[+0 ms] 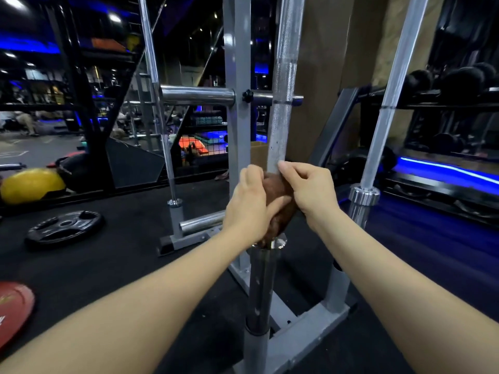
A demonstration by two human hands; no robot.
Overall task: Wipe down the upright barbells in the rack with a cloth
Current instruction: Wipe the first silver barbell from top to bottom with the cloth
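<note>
A knurled silver barbell [282, 103] stands upright in the grey rack [237, 63], its dark sleeve [260, 287] seated in a floor tube. A brown cloth [278, 201] is wrapped round the bar's lower shaft, just above the collar. My left hand [249, 203] grips the cloth from the left, and my right hand [310, 187] pinches its upper edge against the bar from the right. Two more upright bars stand in the rack, one at the left [155, 85] and one at the right [388, 103].
A black weight plate [63, 229] lies on the dark floor mat at left, with a red plate [13, 309] nearer me and a yellow ball [29, 184] behind. Chrome pegs [197, 95] stick out of the rack. A dumbbell rack [445, 103] stands at right.
</note>
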